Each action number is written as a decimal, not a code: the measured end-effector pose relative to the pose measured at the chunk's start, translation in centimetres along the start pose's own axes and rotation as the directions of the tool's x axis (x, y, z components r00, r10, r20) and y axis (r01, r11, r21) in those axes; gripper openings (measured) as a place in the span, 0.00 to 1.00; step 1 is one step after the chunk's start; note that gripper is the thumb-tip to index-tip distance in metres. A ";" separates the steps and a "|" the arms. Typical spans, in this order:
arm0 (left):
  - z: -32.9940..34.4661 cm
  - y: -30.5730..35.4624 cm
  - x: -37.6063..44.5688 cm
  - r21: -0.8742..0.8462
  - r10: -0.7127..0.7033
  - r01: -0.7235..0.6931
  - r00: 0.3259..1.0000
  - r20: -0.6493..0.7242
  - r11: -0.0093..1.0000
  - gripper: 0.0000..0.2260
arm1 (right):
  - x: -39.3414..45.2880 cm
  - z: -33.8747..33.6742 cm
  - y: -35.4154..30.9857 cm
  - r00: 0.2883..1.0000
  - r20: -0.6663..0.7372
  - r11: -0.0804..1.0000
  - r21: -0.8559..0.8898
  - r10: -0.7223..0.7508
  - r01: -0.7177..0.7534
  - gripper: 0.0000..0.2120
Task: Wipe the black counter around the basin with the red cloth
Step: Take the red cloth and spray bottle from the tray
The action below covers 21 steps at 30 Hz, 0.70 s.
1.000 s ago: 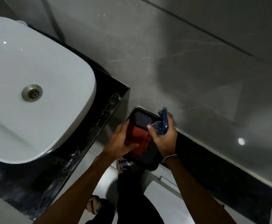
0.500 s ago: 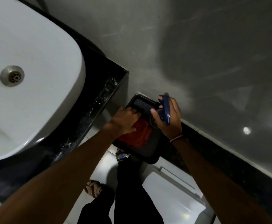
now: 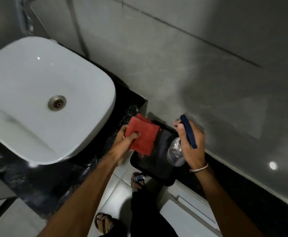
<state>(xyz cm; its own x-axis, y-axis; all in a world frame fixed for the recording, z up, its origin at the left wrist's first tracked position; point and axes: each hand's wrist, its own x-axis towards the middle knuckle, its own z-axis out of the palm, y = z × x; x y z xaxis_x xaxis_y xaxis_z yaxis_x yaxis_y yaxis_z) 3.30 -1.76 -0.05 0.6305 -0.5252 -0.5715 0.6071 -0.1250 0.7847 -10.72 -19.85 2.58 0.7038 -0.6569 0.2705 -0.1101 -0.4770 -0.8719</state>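
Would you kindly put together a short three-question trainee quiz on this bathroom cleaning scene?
1. True or false: the left hand grips the red cloth.
2. What does the right hand hold? A) a sponge B) a spray bottle C) a brush
3. Fill in: the cloth is held above the edge of the black ____, beside the counter and basin.

Key: 1 true; 2 B; 3 tray.
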 end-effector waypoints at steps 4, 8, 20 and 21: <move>0.4 2.1 -1.5 -0.373 -0.012 0.042 0.997 0.082 0.927 0.17 | -0.9 -0.9 -4.7 0.987 0.158 0.994 -0.105 -0.019 0.036 0.31; 1.3 3.3 -2.2 -0.402 -0.009 0.060 0.992 0.127 0.914 0.21 | -2.4 -0.4 -6.7 0.955 0.298 0.976 -0.208 0.003 0.062 0.31; 3.1 3.8 -3.4 -0.401 0.019 0.057 0.983 0.185 0.914 0.16 | -3.5 -1.1 -5.9 0.953 0.302 0.896 -0.427 0.017 0.120 0.37; 3.1 3.9 -3.3 -0.407 0.015 0.059 0.984 0.177 0.912 0.17 | -3.5 -1.1 -5.6 0.963 0.269 0.894 -0.430 -0.006 0.126 0.38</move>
<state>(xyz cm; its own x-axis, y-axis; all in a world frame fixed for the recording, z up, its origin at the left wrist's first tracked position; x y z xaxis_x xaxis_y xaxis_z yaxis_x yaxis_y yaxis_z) 2.09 -3.12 5.67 0.5441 -0.6678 -0.5078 0.7873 0.1972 0.5842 -13.37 -15.50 6.93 0.8672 -0.4728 0.1563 -0.3118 -0.7604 -0.5697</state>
